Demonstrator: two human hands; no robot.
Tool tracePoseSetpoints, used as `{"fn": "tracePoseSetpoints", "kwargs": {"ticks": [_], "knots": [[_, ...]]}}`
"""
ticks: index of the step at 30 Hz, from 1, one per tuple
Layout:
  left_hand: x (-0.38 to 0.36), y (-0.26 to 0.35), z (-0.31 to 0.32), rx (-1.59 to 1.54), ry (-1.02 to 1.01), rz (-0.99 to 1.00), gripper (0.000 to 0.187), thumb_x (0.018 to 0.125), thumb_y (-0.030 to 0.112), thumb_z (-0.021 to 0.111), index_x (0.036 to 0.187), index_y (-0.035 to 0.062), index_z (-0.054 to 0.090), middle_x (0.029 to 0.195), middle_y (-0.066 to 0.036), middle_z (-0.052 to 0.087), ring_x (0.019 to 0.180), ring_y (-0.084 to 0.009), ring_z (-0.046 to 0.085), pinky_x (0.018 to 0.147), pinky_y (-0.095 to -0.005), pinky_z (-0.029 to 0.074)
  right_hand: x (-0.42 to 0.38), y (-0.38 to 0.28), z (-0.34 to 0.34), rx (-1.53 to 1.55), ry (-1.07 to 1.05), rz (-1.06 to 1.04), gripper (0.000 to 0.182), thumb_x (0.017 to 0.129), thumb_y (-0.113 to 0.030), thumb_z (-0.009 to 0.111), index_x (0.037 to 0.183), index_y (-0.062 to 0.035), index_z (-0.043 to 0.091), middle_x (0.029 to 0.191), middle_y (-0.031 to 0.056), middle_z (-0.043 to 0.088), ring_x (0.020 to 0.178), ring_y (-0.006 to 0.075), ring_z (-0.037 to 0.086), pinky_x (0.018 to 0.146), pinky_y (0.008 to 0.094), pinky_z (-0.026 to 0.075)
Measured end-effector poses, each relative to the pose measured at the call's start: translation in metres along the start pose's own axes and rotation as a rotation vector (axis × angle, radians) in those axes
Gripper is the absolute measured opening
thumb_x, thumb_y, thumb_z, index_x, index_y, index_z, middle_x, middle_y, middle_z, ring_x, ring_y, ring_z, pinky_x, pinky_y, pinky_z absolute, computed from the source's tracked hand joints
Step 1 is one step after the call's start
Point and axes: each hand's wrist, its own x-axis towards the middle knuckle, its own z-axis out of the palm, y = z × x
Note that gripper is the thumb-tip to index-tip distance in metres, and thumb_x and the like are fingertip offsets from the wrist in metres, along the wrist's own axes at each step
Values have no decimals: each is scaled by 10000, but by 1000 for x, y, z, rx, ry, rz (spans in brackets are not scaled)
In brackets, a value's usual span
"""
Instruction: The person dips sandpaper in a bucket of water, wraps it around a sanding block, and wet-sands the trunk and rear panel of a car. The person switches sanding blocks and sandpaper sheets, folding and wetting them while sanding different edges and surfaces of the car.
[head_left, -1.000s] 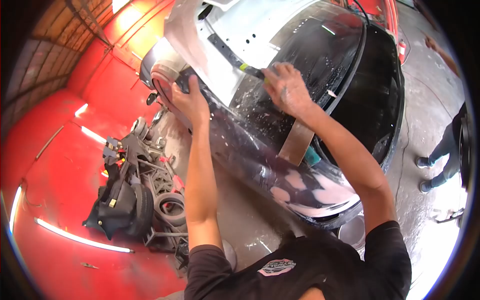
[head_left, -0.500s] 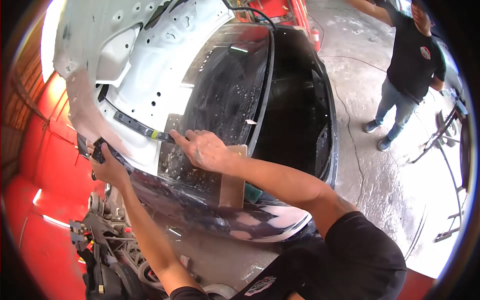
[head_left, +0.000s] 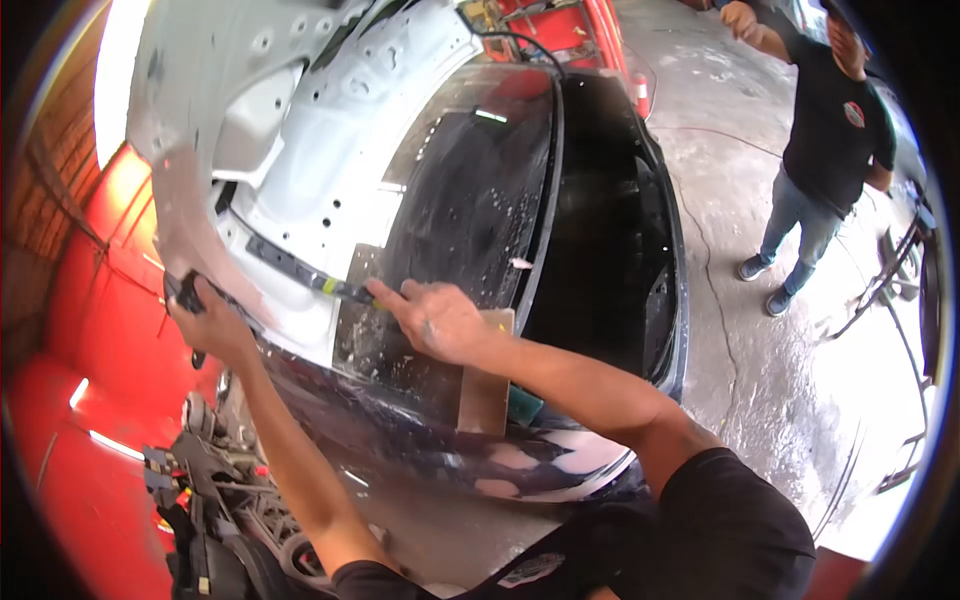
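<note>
My left hand [head_left: 215, 325] is closed around a black piece [head_left: 188, 292] at the lower left edge of a large white and grey car body panel [head_left: 305, 190]. Most of that piece is hidden by my fingers. My right hand [head_left: 440, 322] reaches across, its fingers closed at the near end of a long dark strip [head_left: 285, 262] with a yellow-green band. The strip lies along the panel's lower border. Below my right forearm, a tan flat block [head_left: 485, 400] rests on the dark car body, beside a green piece [head_left: 524, 404].
A dusty dark car window [head_left: 460, 210] spreads beyond my right hand. At the right, another person [head_left: 835, 150] stands on the wet-looking concrete floor [head_left: 700, 200]. Car parts [head_left: 215, 480] are piled at lower left, near a red wall [head_left: 70, 450].
The view has shifted, so car and panel appear slightly farther right and lower. My left hand sits a little farther left against the panel edge. The other person's raised hand now shows.
</note>
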Motion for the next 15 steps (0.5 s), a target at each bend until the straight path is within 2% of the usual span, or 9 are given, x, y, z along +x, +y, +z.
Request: {"fn": "tracePoseSetpoints", "kwargs": {"ticks": [1,4,5,7,9,11,13,15], "knots": [[6,-10,-1,18,-50,-45,567,988,326,722,1254,-153,581,1088,-355,701,989,-464,711,813,-480,553,0,-1,-2,15,5,5,624,890,-58,637,1505,-77,533,837,143,615,667,327,666,608,442,549],[-54,-33,-10,180,29,-45,549,981,322,731,1226,-150,594,1084,-344,703,980,-456,710,819,-485,553,0,1,0,25,15,16,613,896,-62,633,1501,-80,536,816,136,615,659,324,666,593,441,547],[-74,-62,-4,122,149,264,540,975,319,739,1215,-143,598,1084,-331,702,972,-468,702,820,-493,552,1,1,-2,22,28,15,608,897,-63,632,1498,-80,540,807,134,615,655,323,666,588,441,547],[-77,-47,-11,-47,27,49,416,966,262,754,1092,-115,632,1044,-275,723,878,-394,706,792,-451,561,-1,1,-8,15,50,10,590,895,-69,639,1480,-77,559,802,135,623,656,324,669,579,442,549],[-46,-40,-8,22,39,103,426,948,255,761,1106,-118,629,1066,-265,727,892,-393,708,806,-447,561,0,1,-4,40,65,-1,592,888,-64,648,1474,-73,564,814,140,632,663,325,672,583,445,555],[6,-46,5,16,-15,102,457,981,276,733,1193,-105,597,1118,-268,694,1043,-438,673,926,-479,523,0,5,0,73,71,-11,600,891,-60,664,1481,-88,559,840,148,647,683,334,680,593,458,559],[-9,4,-16,3,-84,-81,480,995,294,707,1226,-109,586,1220,-301,671,1097,-440,669,955,-473,527,1,1,-6,93,56,10,593,905,-56,672,1485,-108,558,853,150,651,701,349,682,610,460,561],[-37,-12,-32,-8,-89,-91,500,1003,315,680,1229,-118,577,1250,-311,660,1114,-440,669,967,-464,529,2,3,-1,88,94,-11,634,843,-45,659,1469,-95,570,810,137,640,662,332,666,578,457,548]]}}
